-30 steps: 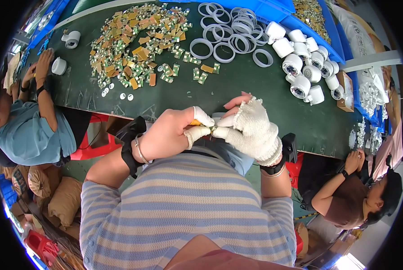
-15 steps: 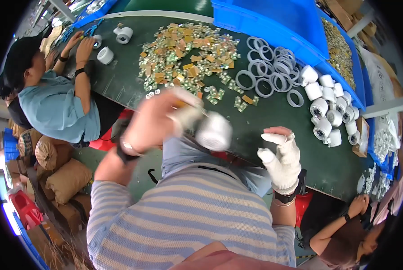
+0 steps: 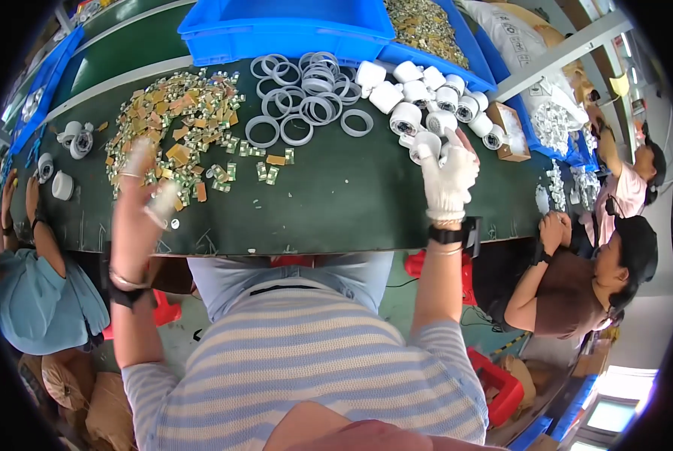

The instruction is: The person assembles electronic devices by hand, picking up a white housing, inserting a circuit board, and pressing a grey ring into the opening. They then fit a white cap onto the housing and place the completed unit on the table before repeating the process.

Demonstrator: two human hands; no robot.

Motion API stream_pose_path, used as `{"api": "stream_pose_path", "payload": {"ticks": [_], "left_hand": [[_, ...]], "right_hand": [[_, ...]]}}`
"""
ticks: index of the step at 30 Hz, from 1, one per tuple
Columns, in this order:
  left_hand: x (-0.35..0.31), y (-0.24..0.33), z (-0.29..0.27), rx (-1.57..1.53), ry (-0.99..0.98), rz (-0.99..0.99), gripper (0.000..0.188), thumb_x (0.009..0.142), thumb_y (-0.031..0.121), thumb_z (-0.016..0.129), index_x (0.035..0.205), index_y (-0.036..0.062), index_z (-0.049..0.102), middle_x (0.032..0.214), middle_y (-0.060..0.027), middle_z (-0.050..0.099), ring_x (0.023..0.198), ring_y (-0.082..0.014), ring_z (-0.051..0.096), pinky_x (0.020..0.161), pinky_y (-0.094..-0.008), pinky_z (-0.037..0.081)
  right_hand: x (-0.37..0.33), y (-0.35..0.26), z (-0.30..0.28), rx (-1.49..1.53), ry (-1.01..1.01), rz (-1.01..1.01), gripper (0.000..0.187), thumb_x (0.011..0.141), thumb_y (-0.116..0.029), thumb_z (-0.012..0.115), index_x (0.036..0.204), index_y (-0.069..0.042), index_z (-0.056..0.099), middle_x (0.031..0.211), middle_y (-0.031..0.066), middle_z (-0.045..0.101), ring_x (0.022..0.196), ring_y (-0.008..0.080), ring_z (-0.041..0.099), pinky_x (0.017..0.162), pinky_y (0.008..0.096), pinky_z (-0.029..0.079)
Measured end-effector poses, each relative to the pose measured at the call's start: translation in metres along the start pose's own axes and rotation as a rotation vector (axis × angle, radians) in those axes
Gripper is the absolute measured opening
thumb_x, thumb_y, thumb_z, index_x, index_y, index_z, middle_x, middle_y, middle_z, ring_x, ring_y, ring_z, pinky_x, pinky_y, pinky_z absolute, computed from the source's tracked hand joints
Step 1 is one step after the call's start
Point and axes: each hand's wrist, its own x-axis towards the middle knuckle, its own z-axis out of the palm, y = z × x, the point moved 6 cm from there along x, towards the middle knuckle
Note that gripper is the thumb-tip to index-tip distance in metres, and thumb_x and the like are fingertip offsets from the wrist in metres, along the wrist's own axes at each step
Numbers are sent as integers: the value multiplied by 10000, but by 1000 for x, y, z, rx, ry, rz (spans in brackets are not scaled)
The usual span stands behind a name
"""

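My left hand (image 3: 136,210), with white coverings on some fingers, is blurred over the near edge of a pile of small green and tan circuit boards (image 3: 179,128). Its thumb and fingers are apart, and nothing shows between them. At the right, my right hand (image 3: 449,180) wears a white glove with one fingertip bare. Its spread thumb and fingers reach into a cluster of white camera housings (image 3: 405,118). One white housing (image 3: 425,143) lies right by the thumb; whether the glove presses on it is hard to tell.
Translucent rings (image 3: 297,129) lie between the boards and the housings. A blue bin (image 3: 284,45) stands behind them. A small cardboard box (image 3: 511,135) sits to the right. Co-workers are at the left (image 3: 40,301) and right (image 3: 569,301), their hands at the table.
The view has turned and shifted. My left hand has moved forward to the boards, and the blurred white housing beside it is gone from there. My right hand has reached forward to the housings.
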Motion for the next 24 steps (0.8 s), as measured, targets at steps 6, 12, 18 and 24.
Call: {"api": "stream_pose_path", "payload": {"ticks": [6, 12, 18, 24], "left_hand": [[-34, 57, 115, 39, -412, 116, 764, 892, 168, 825, 1554, 91, 450, 1530, -175, 515, 1415, -345, 493, 1149, -445, 432], [-40, 82, 154, 54, -512, 278, 912, 848, 269, 860, 1602, 113, 372, 1383, -230, 595, 1266, -404, 584, 1071, -451, 484], [-53, 43, 159, -840, -594, -383, 794, 915, 120, 817, 1556, 75, 350, 1290, -84, 626, 1090, -168, 656, 961, -343, 548], [-54, 36, 139, -796, -525, -377, 723, 903, 25, 793, 1470, 95, 350, 1324, -93, 593, 1174, -185, 631, 968, -344, 545]], "right_hand": [[-11, -30, 4, -86, -350, -162, 625, 724, -346, 918, 1243, -84, 689, 1071, 170, 715, 1047, 388, 653, 992, 485, 493], [-65, -154, -15, 575, -657, -410, 807, 657, -506, 949, 1231, -19, 659, 1095, 161, 695, 985, 320, 689, 890, 406, 558], [-16, -156, 65, 580, -475, -429, 363, 899, -291, 779, 1182, -77, 698, 966, 125, 697, 880, 316, 679, 803, 415, 551], [-13, -168, 117, 263, -468, -586, 180, 918, -282, 741, 1009, -127, 732, 866, 81, 686, 832, 320, 666, 785, 446, 532]]}}
